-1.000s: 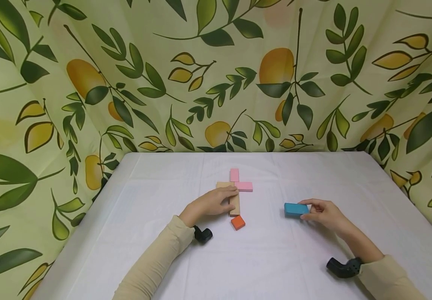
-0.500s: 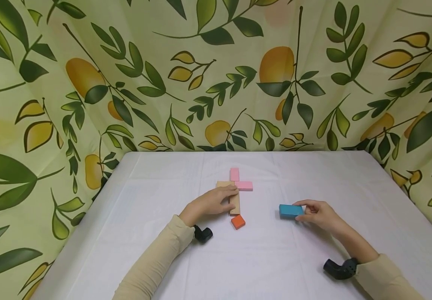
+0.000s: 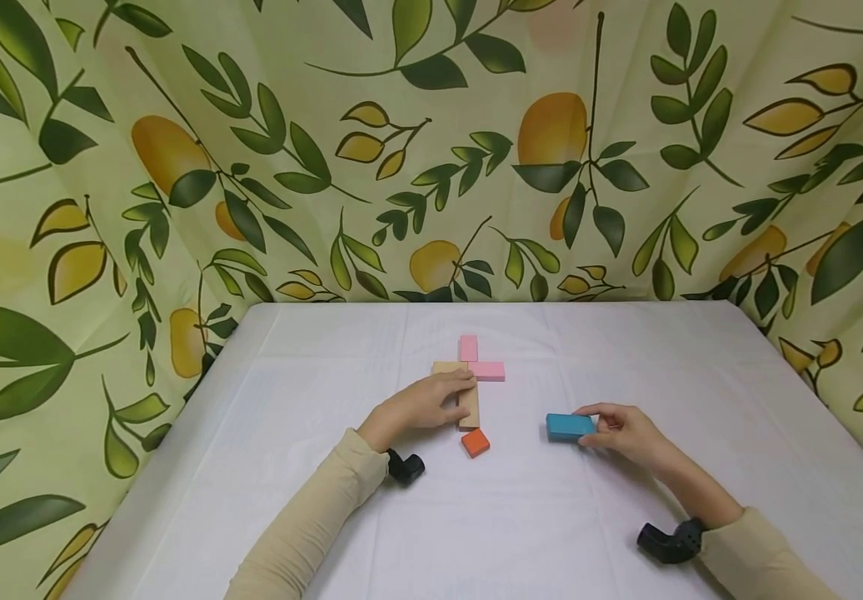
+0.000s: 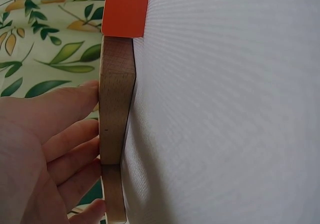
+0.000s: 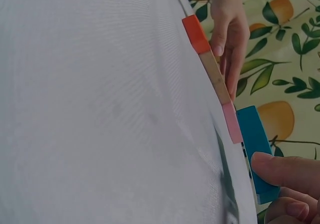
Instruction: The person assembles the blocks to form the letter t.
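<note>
My right hand (image 3: 630, 433) pinches a blue rectangular block (image 3: 568, 427) by its right end; in the right wrist view the thumb lies across the blue block (image 5: 255, 139) near one end. My left hand (image 3: 424, 402) rests on two natural wood blocks, its fingers fairly straight over them. One wood block (image 3: 469, 415) points toward me, and the other wood block (image 3: 445, 367) lies crosswise at its far end, partly covered by the hand. Two pink blocks adjoin them: an upright-lying pink block (image 3: 469, 347) behind and a sideways pink block (image 3: 487, 372) to the right.
An orange block (image 3: 476, 443) lies turned at an angle against the near end of the wood block. Everything lies on a white cloth-covered table (image 3: 311, 367). A leaf-and-fruit patterned curtain (image 3: 431, 167) hangs behind and at the sides.
My right hand has moved left and slightly nearer me with the blue block, toward the other blocks. The left hand and the blocks around it have stayed in place.
</note>
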### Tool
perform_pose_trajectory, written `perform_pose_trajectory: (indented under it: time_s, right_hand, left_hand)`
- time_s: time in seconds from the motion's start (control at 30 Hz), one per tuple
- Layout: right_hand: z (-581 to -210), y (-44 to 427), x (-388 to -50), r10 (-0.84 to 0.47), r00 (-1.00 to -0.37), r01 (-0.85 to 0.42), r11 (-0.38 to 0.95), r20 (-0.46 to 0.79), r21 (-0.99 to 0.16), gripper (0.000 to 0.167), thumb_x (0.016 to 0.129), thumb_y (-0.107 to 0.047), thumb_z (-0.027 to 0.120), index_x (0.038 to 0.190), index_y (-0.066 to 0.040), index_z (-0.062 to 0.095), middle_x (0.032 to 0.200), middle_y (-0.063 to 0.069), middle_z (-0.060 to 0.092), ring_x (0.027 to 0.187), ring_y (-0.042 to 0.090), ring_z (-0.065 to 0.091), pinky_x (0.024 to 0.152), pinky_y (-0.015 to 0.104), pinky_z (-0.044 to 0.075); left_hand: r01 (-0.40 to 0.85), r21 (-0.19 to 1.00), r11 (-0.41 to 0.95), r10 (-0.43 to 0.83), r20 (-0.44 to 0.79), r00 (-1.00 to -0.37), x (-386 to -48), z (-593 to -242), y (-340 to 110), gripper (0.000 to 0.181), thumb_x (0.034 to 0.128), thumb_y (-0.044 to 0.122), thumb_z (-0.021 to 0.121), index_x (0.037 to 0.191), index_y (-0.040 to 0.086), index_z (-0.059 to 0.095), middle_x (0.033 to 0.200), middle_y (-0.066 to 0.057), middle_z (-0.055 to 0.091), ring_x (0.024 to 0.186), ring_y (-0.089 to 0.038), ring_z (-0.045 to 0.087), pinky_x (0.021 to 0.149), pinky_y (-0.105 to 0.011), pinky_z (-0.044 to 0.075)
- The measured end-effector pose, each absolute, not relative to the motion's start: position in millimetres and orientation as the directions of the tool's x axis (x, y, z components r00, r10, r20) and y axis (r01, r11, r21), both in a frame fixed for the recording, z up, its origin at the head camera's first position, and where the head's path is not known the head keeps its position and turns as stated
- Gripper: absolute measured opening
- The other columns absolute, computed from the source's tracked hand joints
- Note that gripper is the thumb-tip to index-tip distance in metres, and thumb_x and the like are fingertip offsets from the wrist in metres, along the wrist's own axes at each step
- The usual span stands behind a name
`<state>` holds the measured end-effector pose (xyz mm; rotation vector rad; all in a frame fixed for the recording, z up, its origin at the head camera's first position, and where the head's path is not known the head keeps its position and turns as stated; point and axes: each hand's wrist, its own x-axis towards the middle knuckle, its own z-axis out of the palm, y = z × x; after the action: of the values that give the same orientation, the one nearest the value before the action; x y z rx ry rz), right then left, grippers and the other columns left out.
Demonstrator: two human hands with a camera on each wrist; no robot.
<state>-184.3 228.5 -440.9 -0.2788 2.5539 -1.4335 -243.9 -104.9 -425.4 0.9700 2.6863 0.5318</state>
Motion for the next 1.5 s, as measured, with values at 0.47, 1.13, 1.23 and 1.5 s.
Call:
perform_pose_trajectory:
  time_s: [0.47, 1.13, 1.23, 1.5]
  right_hand:
    - [-444.4, 217.8, -181.4, -0.293, -0.949, -0.041, 0.488, -0.119, -0.872, 0.047, 0.081, -0.011, 0.074, 0.121, 0.007, 0.060, 0.062, -0.008, 0.034, 0.056, 0.002, 0.033, 0.051, 0.019, 0.030]
    - [-445.6, 205.6, -179.2, -0.322, -0.938, -0.050, 0.487, -0.126, -0.872, 0.046, 0.080, -0.010, 0.074, 0.120, 0.007, 0.060, 0.063, -0.006, 0.032, 0.057, 0.003, 0.032, 0.053, 0.020, 0.028]
    - [-445.6, 204.2, -178.8, -0.324, -0.938, -0.055, 0.484, -0.121, -0.873, 0.046, 0.080, -0.010, 0.074, 0.120, 0.007, 0.061, 0.063, -0.006, 0.032, 0.057, 0.003, 0.031, 0.053, 0.020, 0.028]
    - [-447.5, 199.2, -177.0, -0.327, -0.936, -0.042, 0.473, -0.131, -0.880, 0.046, 0.079, -0.011, 0.076, 0.119, 0.007, 0.062, 0.062, -0.006, 0.032, 0.056, 0.002, 0.031, 0.051, 0.019, 0.027]
  left_hand:
    - [0.565, 0.405, 0.719, 0.649, -0.098, -0.755, -243.9, -425.4, -104.6, 0.052, 0.0960, 0.028, 0.058, 0.144, 0.012, 0.046, 0.156, -0.003, 0.039, 0.148, -0.020, 0.032, 0.122, -0.040, 0.030]
    - [0.558, 0.415, 0.719, 0.646, -0.101, -0.757, -242.7, -424.7, -105.0, 0.053, 0.0961, 0.027, 0.058, 0.145, 0.012, 0.045, 0.156, -0.003, 0.039, 0.149, -0.020, 0.031, 0.122, -0.039, 0.029]
    - [0.560, 0.417, 0.716, 0.648, -0.098, -0.755, -242.7, -424.4, -105.2, 0.052, 0.0962, 0.027, 0.058, 0.144, 0.012, 0.045, 0.156, -0.003, 0.039, 0.149, -0.020, 0.031, 0.122, -0.039, 0.029]
    - [0.565, 0.415, 0.713, 0.651, -0.093, -0.753, -242.8, -424.2, -105.3, 0.052, 0.0960, 0.027, 0.058, 0.144, 0.011, 0.045, 0.156, -0.004, 0.039, 0.148, -0.021, 0.032, 0.122, -0.039, 0.029]
